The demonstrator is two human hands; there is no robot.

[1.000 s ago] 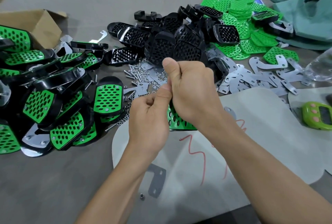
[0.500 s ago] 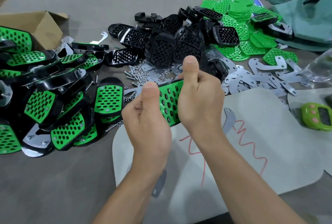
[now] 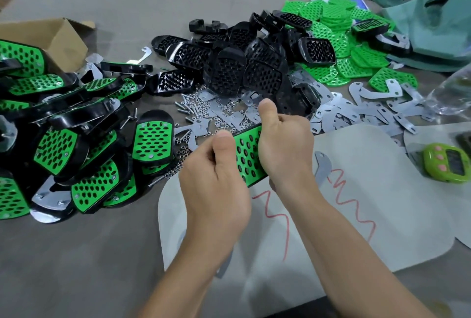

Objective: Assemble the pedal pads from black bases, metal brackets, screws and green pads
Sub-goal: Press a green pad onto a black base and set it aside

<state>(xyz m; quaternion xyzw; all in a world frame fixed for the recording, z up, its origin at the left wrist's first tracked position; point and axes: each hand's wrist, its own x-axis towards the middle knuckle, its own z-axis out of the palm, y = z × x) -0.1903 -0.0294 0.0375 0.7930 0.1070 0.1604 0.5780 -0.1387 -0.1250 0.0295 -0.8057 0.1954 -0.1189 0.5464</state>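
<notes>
Both hands grip one pedal pad [image 3: 246,154], green face up: left hand [image 3: 216,180] curled round its near end, right hand [image 3: 285,147] round its far end, thumbs raised. It is held above the pale sheet [image 3: 356,205]; loose screws [image 3: 201,111] lie just beyond the sheet.

Two hands [image 3: 216,180] [image 3: 284,149], one held pedal pad [image 3: 246,157], one timer [image 3: 447,164].

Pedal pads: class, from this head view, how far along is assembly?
Done: a heap of assembled green-and-black pedal pads at left. In hand: left hand and right hand grip one green perforated pad. Left: piles of bare black bases, loose green pads and flat metal brackets.
</notes>
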